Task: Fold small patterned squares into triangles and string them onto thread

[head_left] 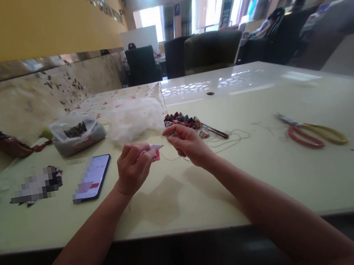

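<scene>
My left hand point(134, 166) is closed around a small scrap of patterned fabric point(156, 154), pink and red, whose tip points right. Just to its right, my right hand point(185, 143) is raised with thumb and forefinger pinched on a fine thread; whether a needle is there too is too small to tell. More of the thread point(229, 144) trails in loose loops over the table to the right. Behind my right hand lies a cluster of small folded fabric pieces point(183, 120), with one single piece point(203, 134) apart and dark thread snips point(215, 130) beside them.
Large scissors point(315, 129) with red and yellow handles lie at right. A phone point(92, 178) and blurred-out pieces point(36, 186) are at left. Behind stand a plastic bag with dark contents point(78, 137) and a clear bag point(133, 117). The white table's point(211, 212) front edge runs below my forearms.
</scene>
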`<state>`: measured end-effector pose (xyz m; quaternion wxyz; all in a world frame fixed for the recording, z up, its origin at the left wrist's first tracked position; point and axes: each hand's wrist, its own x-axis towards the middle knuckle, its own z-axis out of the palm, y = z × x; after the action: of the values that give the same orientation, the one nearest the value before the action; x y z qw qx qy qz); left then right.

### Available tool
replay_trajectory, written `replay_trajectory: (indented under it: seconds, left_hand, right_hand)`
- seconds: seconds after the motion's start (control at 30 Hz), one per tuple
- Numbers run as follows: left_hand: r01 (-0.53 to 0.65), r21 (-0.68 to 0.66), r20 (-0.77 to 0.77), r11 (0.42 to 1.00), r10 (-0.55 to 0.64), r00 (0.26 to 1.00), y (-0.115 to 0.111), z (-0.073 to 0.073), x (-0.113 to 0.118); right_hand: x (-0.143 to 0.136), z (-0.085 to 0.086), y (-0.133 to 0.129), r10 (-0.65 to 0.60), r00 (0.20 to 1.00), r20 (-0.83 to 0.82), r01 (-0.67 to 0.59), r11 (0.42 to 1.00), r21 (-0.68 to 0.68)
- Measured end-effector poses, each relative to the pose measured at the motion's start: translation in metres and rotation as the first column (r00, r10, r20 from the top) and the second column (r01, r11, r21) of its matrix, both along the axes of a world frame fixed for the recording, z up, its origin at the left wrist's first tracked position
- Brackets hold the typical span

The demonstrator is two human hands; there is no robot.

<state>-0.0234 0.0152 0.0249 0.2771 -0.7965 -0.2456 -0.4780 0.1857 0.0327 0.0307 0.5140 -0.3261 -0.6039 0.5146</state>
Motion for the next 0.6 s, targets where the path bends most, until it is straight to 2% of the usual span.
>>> replay_trajectory:
  seconds: [0.2,0.3,0.4,0.47,0.5,0.6]
  left_hand:
    - [0.058,-0.024,0.037,0.998,-0.057,0.998,0.000,0.001,0.002]
    - [0.078,-0.087,0.101,0.993,-0.069,0.992,0.001,0.001,0.003]
    - [0.137,-0.219,0.227,0.966,-0.086,0.970,0.001,-0.001,0.006]
    - [0.217,-0.381,0.350,0.899,-0.077,0.933,0.000,-0.004,0.008]
    - [0.275,-0.471,0.421,0.838,-0.060,0.905,-0.001,-0.006,0.009]
    - [0.479,-0.646,0.615,0.594,0.034,0.788,-0.002,-0.010,0.012]
  right_hand:
    - [0.004,0.003,-0.002,-0.007,0.970,0.242,-0.057,0.965,0.257]
    - [0.003,0.003,-0.001,-0.037,0.962,0.271,-0.047,0.953,0.299]
    - [0.002,0.002,0.000,-0.055,0.957,0.284,-0.031,0.957,0.289]
    - [0.002,0.001,0.000,-0.060,0.956,0.287,-0.025,0.959,0.282]
    - [0.002,0.001,0.000,-0.066,0.955,0.288,-0.020,0.959,0.283]
    - [0.001,0.000,0.001,-0.091,0.950,0.300,0.001,0.958,0.286]
